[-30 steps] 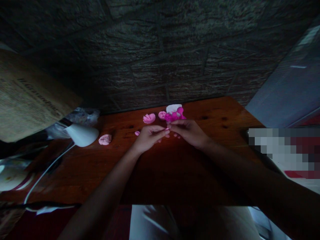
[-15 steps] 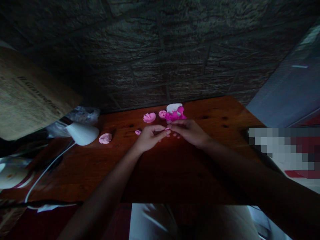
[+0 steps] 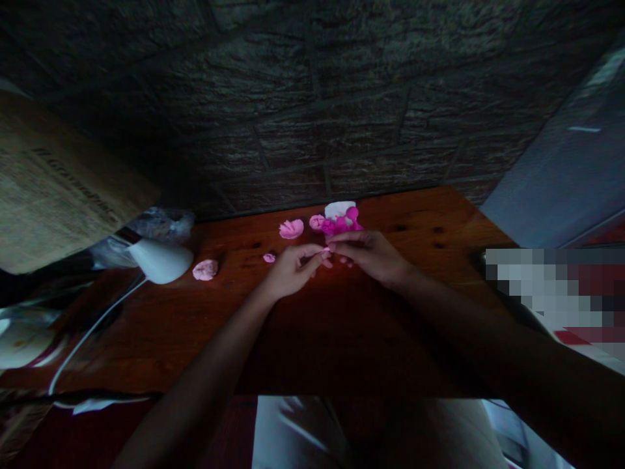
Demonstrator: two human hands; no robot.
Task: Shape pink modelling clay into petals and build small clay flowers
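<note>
Between the fingertips of both hands is a small pink piece (image 3: 326,250) that looks like soft modelling clay. My left hand (image 3: 293,270) pinches it from the left with thumb and forefinger. From the right, my right hand (image 3: 378,257) closes thumb and fingers on it, hiding much of it. Just beyond the hands lie a pink petalled clay flower (image 3: 291,228), a smaller pink rosette (image 3: 317,223) and magenta pieces with rounded ends (image 3: 352,215), beside a white block (image 3: 338,209). A tiny pink bit (image 3: 269,258) rests left of my left hand.
Farther left on the wooden table (image 3: 166,326) sit a pale pink lump (image 3: 205,270), a white cone-shaped object (image 3: 163,259) with a cable, and clear plastic. A printed brown paper bag (image 3: 63,182) overhangs that side. A stone wall (image 3: 283,111) stands behind.
My fingers shift slightly around the small pink piece, and my right hand rises a little. Both hands keep their pinch; the things on the table stay put.
</note>
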